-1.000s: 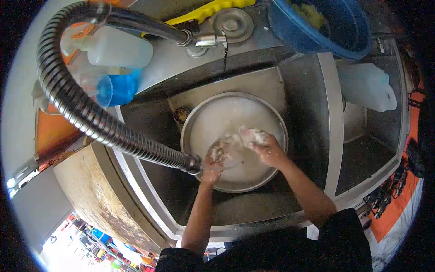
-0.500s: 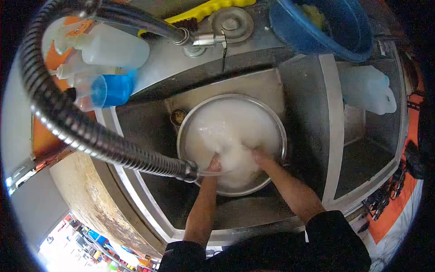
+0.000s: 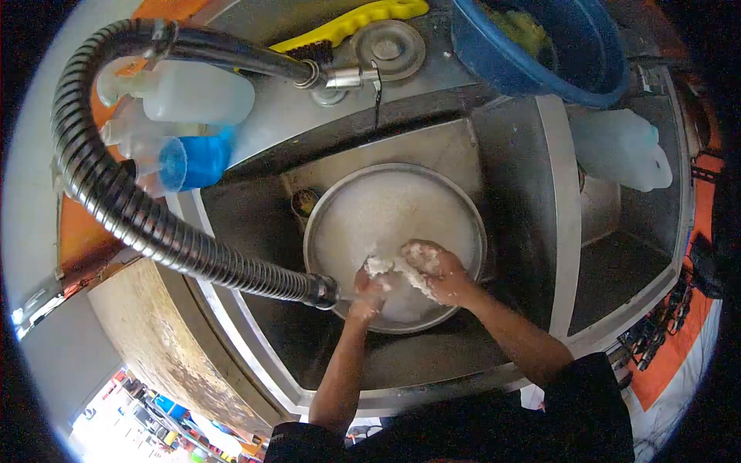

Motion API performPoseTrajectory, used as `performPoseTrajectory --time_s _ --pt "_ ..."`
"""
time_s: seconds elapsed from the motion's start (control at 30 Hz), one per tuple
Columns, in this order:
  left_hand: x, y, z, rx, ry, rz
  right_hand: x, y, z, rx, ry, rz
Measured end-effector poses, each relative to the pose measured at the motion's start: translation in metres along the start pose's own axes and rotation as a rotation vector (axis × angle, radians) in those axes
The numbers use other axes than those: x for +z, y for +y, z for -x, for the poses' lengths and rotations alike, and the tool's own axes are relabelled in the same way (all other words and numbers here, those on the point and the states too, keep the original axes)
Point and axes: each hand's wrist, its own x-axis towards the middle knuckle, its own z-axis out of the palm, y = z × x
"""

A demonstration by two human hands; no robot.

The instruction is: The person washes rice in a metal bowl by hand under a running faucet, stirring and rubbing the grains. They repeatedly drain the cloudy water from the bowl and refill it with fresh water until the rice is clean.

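A round metal bowl (image 3: 476, 224) of cloudy white water (image 3: 394, 201) stands in the sink basin. Above the water, toward the bowl's near side, my right hand (image 3: 438, 276) is cupped around a wet clump of rice (image 3: 421, 255), with grains stuck to the fingers. My left hand (image 3: 369, 295) is curled close by, with more white rice at its fingertips. Beside the left wrist, the hose tap's spout (image 3: 324, 292) lets a thin stream of water into the bowl.
A coiled metal hose (image 3: 116, 185) arches across the left. Behind the basin are soap bottles (image 3: 197, 92), a yellow-handled brush (image 3: 347, 25), a round metal lid (image 3: 390, 48) and a blue tub (image 3: 540, 73). A translucent jug (image 3: 621, 150) lies in the right basin, past the divider (image 3: 561, 216).
Both hands have risen out of the cloudy water, where they were sunk to the wrists. They now hold rice, and the water surface looks calmer.
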Motion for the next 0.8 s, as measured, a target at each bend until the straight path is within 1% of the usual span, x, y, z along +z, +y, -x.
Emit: performPoseTrajectory --time_s 0.03,0.1,0.13,0.17,0.2,0.23,0.27,0.33,0.4,0.43,0.47,0.5,0.53,0.57,0.6,0.63,0.7,0.73,0.77,0.8 --pt "0.000 -0.001 0.004 -0.109 -0.019 0.097 -0.004 0.000 0.003 0.058 0.045 -0.053" --pt "0.000 -0.028 0.003 0.024 0.087 0.006 -0.015 -0.002 0.010 0.176 0.134 -0.159" --pt "-0.001 -0.071 -0.010 0.267 0.208 -0.184 -0.020 0.027 0.011 0.172 0.202 -0.114" --pt "-0.002 -0.081 -0.014 0.330 0.270 -0.223 -0.022 0.075 0.007 0.168 0.270 -0.068" --pt "-0.004 -0.091 -0.018 0.391 0.337 -0.264 -0.023 0.085 0.005 0.181 0.296 -0.013" --pt "-0.006 -0.080 -0.023 0.272 0.345 -0.156 -0.024 0.095 0.002 0.195 0.323 0.041" --pt "-0.008 -0.065 -0.031 0.155 0.354 -0.047 -0.028 0.082 -0.008 0.223 0.305 0.105" --pt "-0.015 -0.036 -0.049 -0.083 0.373 0.171 -0.029 0.076 -0.034 0.300 0.338 0.217" --pt "-0.030 -0.041 -0.079 -0.318 0.287 0.323 -0.029 0.085 -0.063 0.400 0.441 0.313" --pt "-0.046 -0.065 -0.103 -0.433 0.194 0.366 -0.036 0.089 -0.071 0.414 0.248 0.151" --pt "-0.049 -0.071 -0.109 -0.460 0.147 0.409 -0.047 0.094 -0.077 0.422 0.055 -0.011" --pt "-0.053 -0.077 -0.116 -0.489 0.101 0.449 -0.050 0.091 -0.083 0.483 -0.031 -0.064" --pt "-0.052 -0.076 -0.115 -0.433 0.100 0.486 -0.054 0.087 -0.089 0.545 -0.117 -0.111" --pt "-0.055 -0.087 -0.121 -0.357 0.070 0.486 -0.052 0.070 -0.096 0.656 -0.093 -0.048" --pt "-0.058 -0.092 -0.125 -0.282 0.041 0.488 -0.049 0.077 -0.101 0.701 -0.063 -0.005" --pt "-0.069 -0.145 -0.141 -0.194 -0.014 0.455 -0.046 0.084 -0.105 0.748 -0.033 0.037" --pt "-0.073 -0.182 -0.163 -0.181 -0.020 0.513 -0.032 0.134 -0.110 0.696 0.006 0.047" --pt "-0.066 -0.181 -0.170 -0.260 0.032 0.604 -0.027 0.144 -0.108 0.662 0.011 0.033" --pt "-0.060 -0.183 -0.173 -0.340 0.086 0.695 -0.023 0.128 -0.102 0.609 -0.013 -0.016" --pt "-0.050 -0.160 -0.159 -0.327 0.028 0.741 -0.019 0.103 -0.099 0.550 -0.036 -0.061"
